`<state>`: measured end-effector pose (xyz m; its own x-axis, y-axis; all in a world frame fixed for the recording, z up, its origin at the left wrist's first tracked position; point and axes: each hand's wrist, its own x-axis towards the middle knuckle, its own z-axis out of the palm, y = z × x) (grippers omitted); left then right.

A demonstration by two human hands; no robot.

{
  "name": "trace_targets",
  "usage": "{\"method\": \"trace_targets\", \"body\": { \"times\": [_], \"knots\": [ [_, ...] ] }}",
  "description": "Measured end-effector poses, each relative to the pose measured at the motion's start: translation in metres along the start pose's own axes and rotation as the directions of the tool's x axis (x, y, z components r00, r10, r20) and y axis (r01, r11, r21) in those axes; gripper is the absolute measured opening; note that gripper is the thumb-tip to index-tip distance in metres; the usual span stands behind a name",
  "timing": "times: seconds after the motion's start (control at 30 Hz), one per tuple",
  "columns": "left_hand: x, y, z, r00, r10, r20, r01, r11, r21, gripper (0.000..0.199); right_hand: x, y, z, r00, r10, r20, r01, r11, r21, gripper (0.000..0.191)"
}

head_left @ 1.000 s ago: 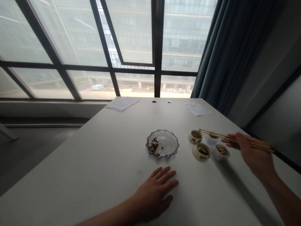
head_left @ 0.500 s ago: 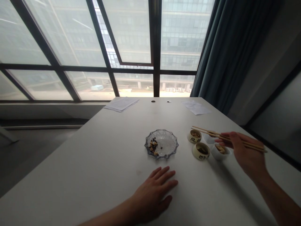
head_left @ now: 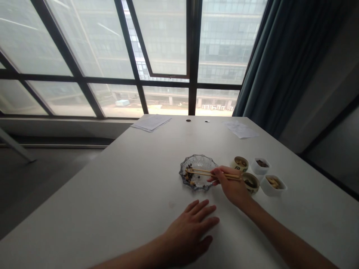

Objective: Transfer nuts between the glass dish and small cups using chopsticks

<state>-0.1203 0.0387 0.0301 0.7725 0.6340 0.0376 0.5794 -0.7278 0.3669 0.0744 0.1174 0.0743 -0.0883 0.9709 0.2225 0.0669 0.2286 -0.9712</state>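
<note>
A pair of wooden chopsticks [head_left: 206,173] is held in my right hand [head_left: 232,186], which hovers at the right rim of a clear glass dish [head_left: 203,162]. The chopstick tips are over small dark and yellowish pieces [head_left: 190,177] on the dish's left side; whether they pinch a piece is too small to tell. In front of the dish, my left hand [head_left: 190,228] lies on the table with its fingers spread. Right of the dish stand two round cups [head_left: 240,163] [head_left: 250,183], the nearer partly behind my right hand, and two white containers [head_left: 260,166] [head_left: 273,185] with food pieces.
The white table [head_left: 134,179] reaches to the large windows. Papers [head_left: 152,122] lie at its far left and more sheets [head_left: 241,129] at its far right. Two small round fittings [head_left: 188,120] are near the far edge. A dark curtain [head_left: 269,67] hangs at the right.
My right hand has moved left with the chopsticks, from above the cups and containers to the glass dish. The view has shifted slightly; my left hand remains in front of the dish.
</note>
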Motion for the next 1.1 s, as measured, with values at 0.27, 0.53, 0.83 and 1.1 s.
{"method": "trace_targets", "body": {
  "times": [0.27, 0.53, 0.83, 1.1],
  "knots": [
    [-0.001, -0.001, 0.001, 0.999, 0.014, -0.039, -0.016, 0.999, -0.039, 0.054, 0.002, 0.012, 0.01, 1.0, 0.018, -0.017, -0.018, 1.0, 0.005, 0.044],
    [-0.002, -0.002, 0.002, 0.999, 0.016, -0.037, -0.018, 0.999, -0.032, 0.054, 0.001, 0.016, 0.009, 0.996, 0.005, -0.09, -0.002, 0.999, 0.036, 0.046],
    [-0.001, -0.001, -0.001, 1.0, 0.006, 0.011, -0.006, 1.0, -0.008, 0.062, -0.012, -0.025, -0.058, 0.935, -0.136, -0.329, 0.108, 0.989, -0.102, 0.04],
    [-0.001, 0.001, -0.001, 1.0, -0.001, -0.01, 0.001, 1.0, -0.01, 0.063, -0.029, -0.035, -0.147, 0.775, -0.249, -0.58, 0.147, 0.965, -0.217, 0.033]
  ]
}}
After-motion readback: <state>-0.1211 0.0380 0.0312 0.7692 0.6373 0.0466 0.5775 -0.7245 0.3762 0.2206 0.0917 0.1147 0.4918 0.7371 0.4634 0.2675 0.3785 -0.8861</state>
